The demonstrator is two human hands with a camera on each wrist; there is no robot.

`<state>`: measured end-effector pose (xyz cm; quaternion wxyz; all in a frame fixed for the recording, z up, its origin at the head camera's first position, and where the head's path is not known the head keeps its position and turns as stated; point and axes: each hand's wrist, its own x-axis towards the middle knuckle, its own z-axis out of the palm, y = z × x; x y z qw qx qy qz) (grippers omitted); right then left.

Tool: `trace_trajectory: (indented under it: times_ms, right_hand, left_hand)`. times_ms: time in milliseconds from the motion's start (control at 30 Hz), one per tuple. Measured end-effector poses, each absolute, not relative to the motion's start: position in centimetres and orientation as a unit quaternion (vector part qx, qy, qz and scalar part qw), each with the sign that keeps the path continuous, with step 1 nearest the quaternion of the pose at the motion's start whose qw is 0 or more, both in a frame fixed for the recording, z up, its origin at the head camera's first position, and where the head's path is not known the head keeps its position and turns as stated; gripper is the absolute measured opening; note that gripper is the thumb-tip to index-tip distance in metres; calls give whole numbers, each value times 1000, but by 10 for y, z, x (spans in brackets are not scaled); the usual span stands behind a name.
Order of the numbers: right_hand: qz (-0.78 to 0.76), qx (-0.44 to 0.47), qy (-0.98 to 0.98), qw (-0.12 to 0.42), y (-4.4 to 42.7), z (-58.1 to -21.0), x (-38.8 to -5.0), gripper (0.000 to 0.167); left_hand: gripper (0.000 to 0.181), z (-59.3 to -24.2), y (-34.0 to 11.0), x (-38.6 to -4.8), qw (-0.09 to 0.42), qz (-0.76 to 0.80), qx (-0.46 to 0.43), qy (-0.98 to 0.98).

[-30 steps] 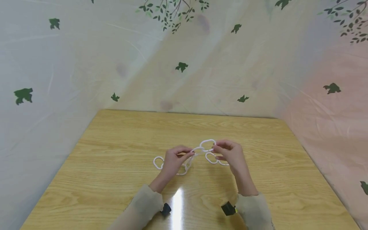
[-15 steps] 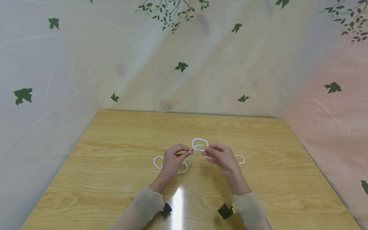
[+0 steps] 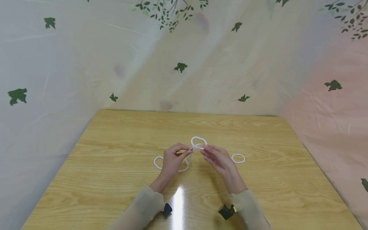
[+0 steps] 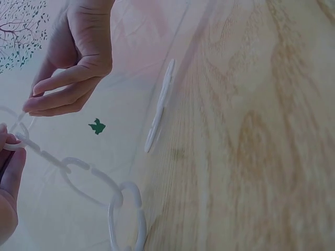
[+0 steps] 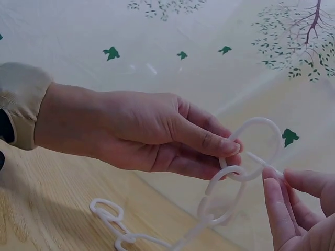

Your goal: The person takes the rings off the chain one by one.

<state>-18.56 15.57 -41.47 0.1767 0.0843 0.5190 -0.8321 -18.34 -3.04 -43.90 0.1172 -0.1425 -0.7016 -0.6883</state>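
Note:
My left hand (image 3: 171, 162) pinches one end of a white plastic chain (image 5: 201, 209) between thumb and fingers. Linked pieces hang from that hand and run down to the table, partly hidden behind it in the head view. My right hand (image 3: 220, 161) pinches the side of an oval white chain link (image 3: 198, 137) raised above the table. This oval crosses the left hand's link close to the fingertips; whether it is hooked through it or only overlaps, I cannot tell. Both hands are close together, and the right wrist view shows them on either side of the oval.
Another white link (image 3: 238, 154) lies on the wooden table (image 3: 276, 179) beyond the right hand, which may hide more of it. At the left, a chain link (image 3: 155, 161) rests beside the left hand. A printed cloth (image 3: 143, 80) stands behind the table.
My right hand has moved left with its oval link, closer to the left hand. The link on the table at the right has come into view from behind it. The left hand has hardly moved.

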Motion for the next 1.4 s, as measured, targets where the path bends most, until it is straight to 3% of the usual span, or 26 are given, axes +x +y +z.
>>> trace_trajectory:
  times_ms: [867,1200,1400]
  right_hand:
    - [-844,99,497,176,154,-416,-190,37]
    - [-845,110,499,160,158,-417,-190,36]
    - [-829,114,533,123,156,-415,-189,32]
  left_hand:
    - [8,-440,-34,-186,108,-697,-147,-694]
    - [7,-440,-33,-184,122,-687,-148,-701]
    - [6,-441,-32,-184,121,-687,-135,-704]
